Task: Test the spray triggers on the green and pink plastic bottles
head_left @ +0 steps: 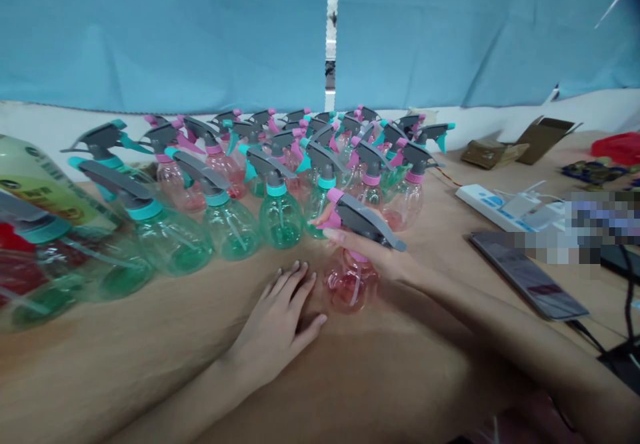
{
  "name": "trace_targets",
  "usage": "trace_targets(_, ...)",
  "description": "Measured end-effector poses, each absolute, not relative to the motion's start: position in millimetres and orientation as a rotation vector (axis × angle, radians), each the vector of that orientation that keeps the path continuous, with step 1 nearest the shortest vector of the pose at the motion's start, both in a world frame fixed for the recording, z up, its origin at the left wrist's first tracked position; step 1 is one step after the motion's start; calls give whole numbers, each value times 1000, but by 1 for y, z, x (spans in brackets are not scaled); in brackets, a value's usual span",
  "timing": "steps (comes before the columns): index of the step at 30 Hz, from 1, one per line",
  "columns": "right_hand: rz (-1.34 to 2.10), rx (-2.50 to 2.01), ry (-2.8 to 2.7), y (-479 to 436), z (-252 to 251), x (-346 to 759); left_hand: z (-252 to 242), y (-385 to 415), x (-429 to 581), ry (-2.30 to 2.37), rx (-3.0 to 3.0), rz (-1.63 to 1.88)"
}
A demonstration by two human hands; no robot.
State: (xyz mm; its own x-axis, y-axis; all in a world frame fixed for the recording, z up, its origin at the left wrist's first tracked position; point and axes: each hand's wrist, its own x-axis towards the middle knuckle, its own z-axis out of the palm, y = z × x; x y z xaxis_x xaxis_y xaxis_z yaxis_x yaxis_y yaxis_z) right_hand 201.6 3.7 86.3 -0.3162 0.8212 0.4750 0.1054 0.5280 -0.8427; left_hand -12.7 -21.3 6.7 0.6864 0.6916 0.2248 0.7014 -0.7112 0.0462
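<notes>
My right hand (373,252) is wrapped round the neck of a pink spray bottle (349,287), just under its grey and pink trigger head. The bottle is clear pink, stands upright on the table and has a tube inside. Left of it, my left hand (283,314) lies flat on the tabletop with fingers spread, holding nothing. Right behind the hands stands a green spray bottle (281,221) with a teal collar. Beside that one is another green spray bottle (231,231).
Several more pink and green spray bottles crowd the wooden table (200,337) behind and to the left. A large labelled bottle (45,184) leans at the far left. On the right are a phone (530,277), a white power strip (493,207) and an open cardboard box (545,139).
</notes>
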Motion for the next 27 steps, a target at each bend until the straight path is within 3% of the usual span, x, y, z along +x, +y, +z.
trace_targets(27,871,-738,-1707,5,81,199,4,-21,-14,-1157,-2837,-389)
